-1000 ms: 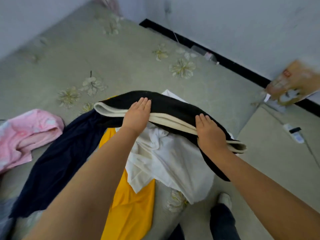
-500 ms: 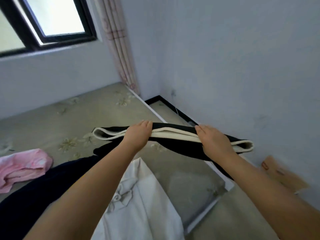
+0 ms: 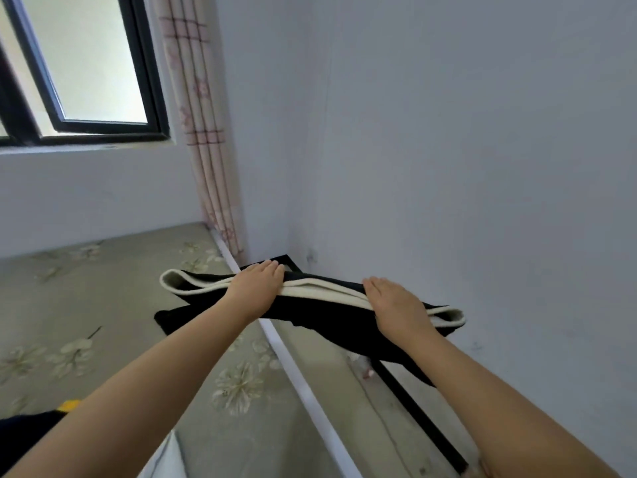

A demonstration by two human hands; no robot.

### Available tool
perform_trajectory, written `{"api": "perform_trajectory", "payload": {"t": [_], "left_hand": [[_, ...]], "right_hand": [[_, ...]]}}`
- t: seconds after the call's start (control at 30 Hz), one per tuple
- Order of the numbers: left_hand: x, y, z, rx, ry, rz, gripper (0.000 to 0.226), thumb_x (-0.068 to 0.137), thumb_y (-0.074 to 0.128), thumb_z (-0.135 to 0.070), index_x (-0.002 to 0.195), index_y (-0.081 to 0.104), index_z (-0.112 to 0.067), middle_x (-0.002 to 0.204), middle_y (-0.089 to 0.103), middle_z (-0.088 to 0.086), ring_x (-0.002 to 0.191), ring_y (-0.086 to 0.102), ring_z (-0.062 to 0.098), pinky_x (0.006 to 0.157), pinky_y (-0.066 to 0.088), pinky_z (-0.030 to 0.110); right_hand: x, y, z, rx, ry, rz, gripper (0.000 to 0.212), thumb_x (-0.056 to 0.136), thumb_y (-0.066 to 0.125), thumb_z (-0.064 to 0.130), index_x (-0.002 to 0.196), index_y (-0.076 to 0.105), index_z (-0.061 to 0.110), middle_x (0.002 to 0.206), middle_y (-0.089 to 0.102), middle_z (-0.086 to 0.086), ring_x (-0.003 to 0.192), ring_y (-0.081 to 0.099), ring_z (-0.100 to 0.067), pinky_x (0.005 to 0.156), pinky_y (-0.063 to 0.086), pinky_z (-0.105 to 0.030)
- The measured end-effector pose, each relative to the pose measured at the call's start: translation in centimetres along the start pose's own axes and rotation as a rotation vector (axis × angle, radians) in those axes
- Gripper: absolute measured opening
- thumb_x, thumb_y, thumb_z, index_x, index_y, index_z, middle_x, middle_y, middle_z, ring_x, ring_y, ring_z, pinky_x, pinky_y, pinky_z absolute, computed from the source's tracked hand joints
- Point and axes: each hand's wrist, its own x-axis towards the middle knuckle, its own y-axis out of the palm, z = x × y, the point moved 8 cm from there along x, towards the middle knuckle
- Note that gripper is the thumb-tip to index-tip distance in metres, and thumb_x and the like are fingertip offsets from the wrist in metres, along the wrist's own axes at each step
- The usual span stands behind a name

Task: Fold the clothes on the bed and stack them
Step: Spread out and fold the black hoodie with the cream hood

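Aloft | black garment [image 3: 320, 310], cream lining, folded | left hand [image 3: 256, 288], right hand [image 3: 396, 303] both gripping it

We have one view only, worn on the head, looking forward over both outstretched forearms toward the room's corner, where window [image 3: 86, 63], curtain [image 3: 203, 132] and wall [image 3: 448, 132] meet. The bed [image 3: 86, 305] lies low in frame, the hands near mid-frame.

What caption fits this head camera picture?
Both hands, left and right, hold a folded black garment above the bed.
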Motion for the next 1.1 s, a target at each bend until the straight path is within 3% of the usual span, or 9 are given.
{"api": "perform_trajectory", "payload": {"t": [0.27, 0.37, 0.5, 0.63, 0.7, 0.8, 0.93, 1.03, 1.1], "left_hand": [[14.4, -1.0, -5.1, 0.015, -0.042, -0.031, 0.051, 0.097, 0.029, -0.010, 0.144, 0.011, -0.003, 0.153, 0.016, 0.011, 0.141, 0.014, 0.021, 0.113, 0.008, 0.030], [19.3, 0.5, -6.6, 0.044, -0.088, -0.019, 0.054, 0.097, 0.027, -0.010, 0.145, 0.003, -0.003, 0.154, 0.007, 0.011, 0.143, 0.006, 0.022, 0.114, 0.003, 0.031], [25.2, 2.7, -8.3, 0.025, -0.176, 0.053, 0.053, 0.097, 0.026, -0.009, 0.145, 0.003, -0.003, 0.155, 0.007, 0.011, 0.143, 0.007, 0.022, 0.114, 0.003, 0.031], [28.5, 3.9, -7.7, 0.006, -0.245, 0.113, 0.055, 0.096, 0.031, -0.009, 0.145, 0.006, -0.004, 0.154, 0.009, 0.010, 0.142, 0.008, 0.020, 0.114, 0.005, 0.029], [29.1, 4.6, -6.3, -0.006, -0.304, 0.129, 0.055, 0.096, 0.031, -0.008, 0.145, 0.008, -0.004, 0.154, 0.010, 0.009, 0.142, 0.009, 0.020, 0.113, 0.006, 0.028], [28.0, 6.1, -2.6, -0.005, -0.423, 0.165, 0.055, 0.096, 0.031, -0.008, 0.145, 0.007, -0.004, 0.154, 0.010, 0.010, 0.142, 0.008, 0.020, 0.113, 0.005, 0.028], [25.6, 8.7, 4.1, 0.034, -0.590, 0.210, 0.053, 0.097, 0.027, -0.008, 0.145, 0.006, -0.003, 0.154, 0.009, 0.010, 0.142, 0.008, 0.020, 0.113, 0.004, 0.029], [24.6, 10.1, 9.8, 0.050, -0.686, 0.226, 0.052, 0.097, 0.026, -0.008, 0.145, 0.007, -0.004, 0.154, 0.011, 0.009, 0.142, 0.010, 0.019, 0.113, 0.005, 0.029], [24.8, 11.0, 14.5, 0.052, -0.737, 0.251, 0.051, 0.097, 0.026, -0.008, 0.145, 0.009, -0.004, 0.154, 0.013, 0.009, 0.142, 0.011, 0.019, 0.113, 0.006, 0.029]], "right_hand": [[7.1, 1.5, -14.1, -0.091, 0.002, -0.055, 0.052, 0.088, 0.042, -0.003, 0.138, 0.029, -0.006, 0.141, 0.037, -0.022, 0.128, 0.039, -0.034, 0.106, 0.030, -0.040], [9.5, 3.4, -17.9, -0.130, -0.079, -0.100, 0.056, 0.048, 0.080, -0.006, 0.101, 0.065, -0.011, 0.100, 0.066, -0.027, 0.090, 0.066, -0.040, 0.074, 0.055, -0.042], [13.8, 7.1, -23.4, -0.105, -0.138, -0.127, 0.062, 0.024, 0.089, 0.005, 0.082, 0.072, -0.005, 0.081, 0.072, -0.018, 0.073, 0.071, -0.029, 0.058, 0.058, -0.033], [18.0, 10.7, -25.8, -0.042, -0.163, 0.017, 0.057, 0.080, 0.061, 0.004, 0.130, 0.040, -0.013, 0.133, 0.044, -0.031, 0.124, 0.046, -0.037, 0.103, 0.037, -0.036], [20.5, 11.7, -25.4, 0.007, -0.242, 0.003, 0.052, 0.091, 0.040, 0.001, 0.140, 0.024, -0.008, 0.146, 0.029, -0.024, 0.135, 0.030, -0.033, 0.112, 0.023, -0.037], [24.3, 12.6, -22.2, 0.107, -0.398, -0.055, 0.054, 0.053, 0.077, -0.008, 0.105, 0.062, -0.014, 0.105, 0.064, -0.030, 0.095, 0.065, -0.041, 0.077, 0.054, -0.044], [30.5, 13.6, -15.6, 0.082, -0.583, -0.151, 0.059, 0.028, 0.087, -0.001, 0.085, 0.071, -0.007, 0.085, 0.072, -0.019, 0.076, 0.070, -0.031, 0.057, 0.058, -0.038], [35.5, 15.0, -10.4, 0.155, -0.667, -0.137, 0.058, 0.040, 0.086, -0.001, 0.095, 0.068, -0.010, 0.095, 0.069, -0.024, 0.086, 0.069, -0.035, 0.068, 0.057, -0.039], [40.1, 16.6, -6.6, 0.193, -0.710, -0.069, 0.056, 0.079, 0.061, 0.000, 0.130, 0.041, -0.010, 0.134, 0.044, -0.028, 0.125, 0.046, -0.037, 0.102, 0.039, -0.038]]}}
